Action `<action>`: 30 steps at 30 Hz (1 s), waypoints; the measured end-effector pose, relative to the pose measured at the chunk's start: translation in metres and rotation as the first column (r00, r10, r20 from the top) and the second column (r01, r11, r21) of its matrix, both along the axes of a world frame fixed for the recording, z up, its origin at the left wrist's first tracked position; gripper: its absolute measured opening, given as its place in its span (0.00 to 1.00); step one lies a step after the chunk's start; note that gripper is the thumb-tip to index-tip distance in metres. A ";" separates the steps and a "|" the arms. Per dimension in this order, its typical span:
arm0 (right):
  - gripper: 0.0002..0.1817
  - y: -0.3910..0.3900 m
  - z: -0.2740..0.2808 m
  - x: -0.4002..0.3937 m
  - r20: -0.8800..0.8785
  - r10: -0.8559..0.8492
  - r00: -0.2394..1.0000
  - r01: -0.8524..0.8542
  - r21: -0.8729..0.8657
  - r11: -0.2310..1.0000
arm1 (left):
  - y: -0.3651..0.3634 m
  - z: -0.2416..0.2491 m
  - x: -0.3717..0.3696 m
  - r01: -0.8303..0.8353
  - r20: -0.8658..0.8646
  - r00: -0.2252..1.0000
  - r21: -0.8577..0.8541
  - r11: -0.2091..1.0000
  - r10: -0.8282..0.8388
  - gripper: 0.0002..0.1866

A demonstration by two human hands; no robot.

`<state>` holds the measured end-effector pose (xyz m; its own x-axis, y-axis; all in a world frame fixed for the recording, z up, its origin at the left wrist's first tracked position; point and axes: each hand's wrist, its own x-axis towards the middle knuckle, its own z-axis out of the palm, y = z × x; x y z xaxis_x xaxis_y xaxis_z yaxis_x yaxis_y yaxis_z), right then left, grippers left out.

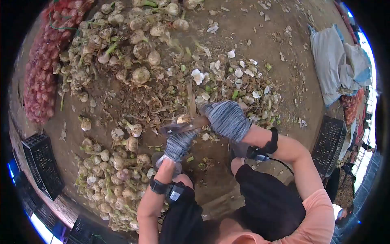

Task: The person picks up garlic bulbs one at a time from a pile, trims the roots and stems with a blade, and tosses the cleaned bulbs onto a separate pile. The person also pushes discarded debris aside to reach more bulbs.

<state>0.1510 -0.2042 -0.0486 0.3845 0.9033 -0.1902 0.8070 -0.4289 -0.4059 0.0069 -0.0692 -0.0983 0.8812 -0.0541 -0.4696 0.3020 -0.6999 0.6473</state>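
My right hand, in a grey knit glove, is closed round the handle of a broad-bladed tool. The blade reaches left over my left hand, which wears the same kind of glove. A garlic bulb shows just behind the blade, at my left fingertips. The blade hides part of those fingers, but they are bent round the bulb. An upright wooden piece stands just beyond both hands.
Garlic heaps lie at the upper left and lower left. Peelings litter the ground. Red net sacks and a black crate are left; another crate and white sacks are right.
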 end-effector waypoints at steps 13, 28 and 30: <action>0.13 -0.043 -0.009 0.028 -0.043 -0.294 0.955 0.269 -0.297 0.916 | -0.009 0.013 0.004 -0.630 -0.241 0.648 -0.702 0.332 0.723 0.27; 0.21 -0.011 -0.046 0.004 -0.525 -0.192 0.829 0.094 -0.208 0.974 | -0.004 0.010 0.010 0.025 0.477 0.879 -0.042 0.999 -0.002 0.10; 0.21 -0.042 -0.088 0.010 -0.379 -0.278 0.883 0.119 -0.391 0.912 | 0.002 0.018 0.013 0.011 0.541 0.841 -0.062 0.998 0.025 0.10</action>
